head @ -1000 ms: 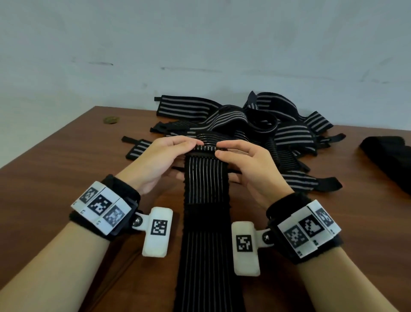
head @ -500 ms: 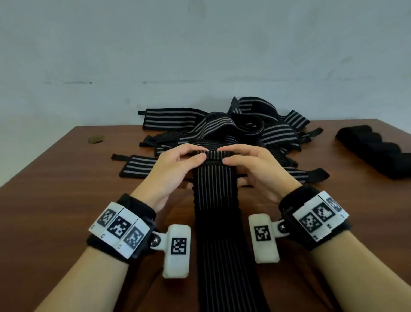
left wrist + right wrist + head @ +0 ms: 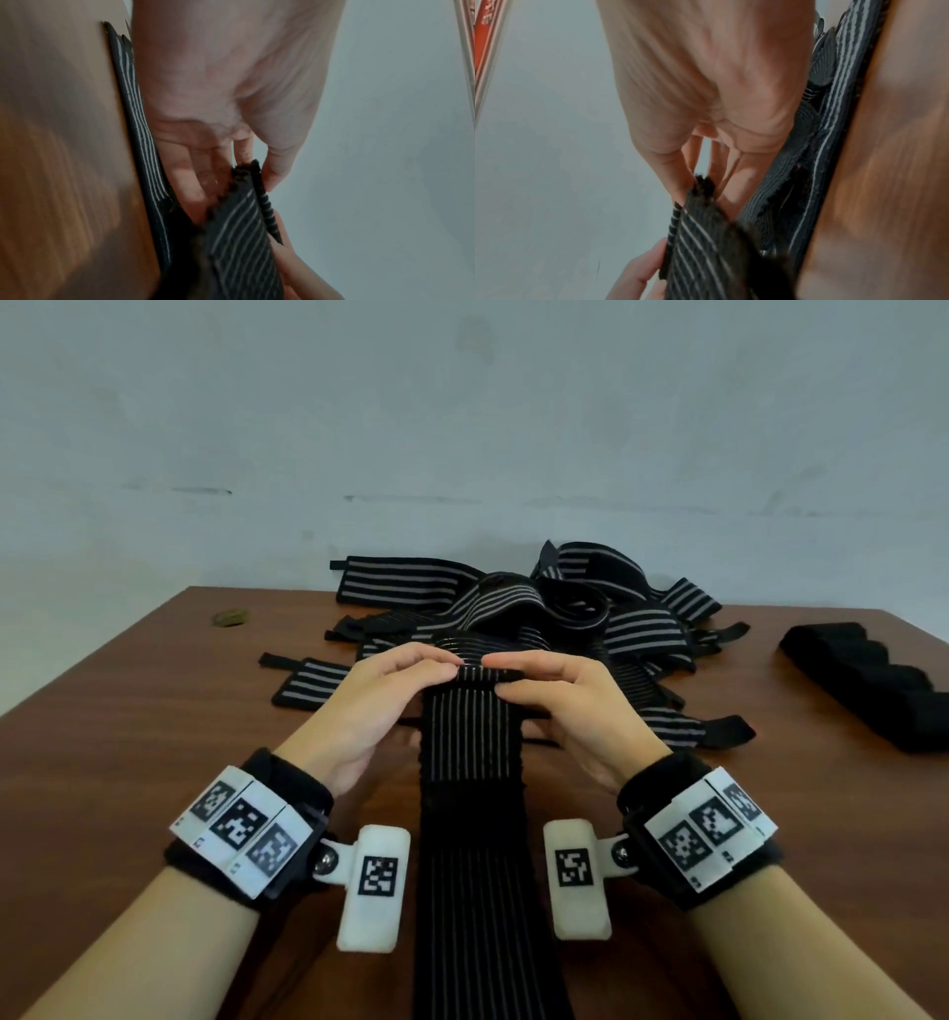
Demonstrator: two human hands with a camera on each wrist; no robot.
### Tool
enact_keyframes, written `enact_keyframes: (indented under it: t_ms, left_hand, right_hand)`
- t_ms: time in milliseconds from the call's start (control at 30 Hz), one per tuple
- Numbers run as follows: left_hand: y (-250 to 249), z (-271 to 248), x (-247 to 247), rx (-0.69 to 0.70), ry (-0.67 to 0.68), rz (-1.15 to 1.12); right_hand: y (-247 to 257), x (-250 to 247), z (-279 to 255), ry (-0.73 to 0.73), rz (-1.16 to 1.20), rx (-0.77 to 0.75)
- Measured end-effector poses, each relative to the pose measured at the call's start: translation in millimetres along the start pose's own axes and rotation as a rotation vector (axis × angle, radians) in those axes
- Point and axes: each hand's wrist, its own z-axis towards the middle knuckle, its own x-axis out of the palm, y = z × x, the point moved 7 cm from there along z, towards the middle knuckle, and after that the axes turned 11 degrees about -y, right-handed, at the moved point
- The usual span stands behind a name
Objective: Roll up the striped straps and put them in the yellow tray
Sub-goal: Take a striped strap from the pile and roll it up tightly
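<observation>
A long black strap with thin pale stripes (image 3: 470, 814) runs down the middle of the brown table (image 3: 128, 737) toward me. Its far end is folded over into the start of a small roll (image 3: 475, 672). My left hand (image 3: 405, 680) pinches the roll's left side, thumb under and fingers on top. My right hand (image 3: 539, 680) pinches its right side the same way. The left wrist view shows the strap end (image 3: 246, 182) lifted between thumb and fingers (image 3: 272, 174). The right wrist view shows that same end (image 3: 700, 194) gripped. No yellow tray is in view.
A heap of loose striped straps (image 3: 539, 618) lies just behind my hands, up to the wall. A row of rolled black straps (image 3: 868, 680) sits at the right edge. A small olive object (image 3: 231, 617) lies at the far left. Bare table shows on both sides.
Both hands have stayed on the strap's far end, folding it over into a tighter roll. The camera has tipped up, so the hands and pile sit lower in view.
</observation>
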Motion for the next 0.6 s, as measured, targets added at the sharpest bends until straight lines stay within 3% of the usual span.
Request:
enact_keyframes:
  t_ms: [100, 267, 600]
  left_hand:
    - [-0.2, 1.5, -0.6, 0.006, -0.006, -0.002]
    - [-2.3, 0.7, -2.3, 0.046, 0.009, 0.007]
    - [-4.1, -7.6, -0.1, 0.013, 0.049, 0.002]
  right_hand:
    - [-2.3, 1.6, -0.9, 0.057, 0.058, 0.034]
    - [-6.2, -2.8, 0.2, 0.001, 0.065, 0.062]
    - [1.0, -6.3, -2.0, -0.059, 0.0, -0.034]
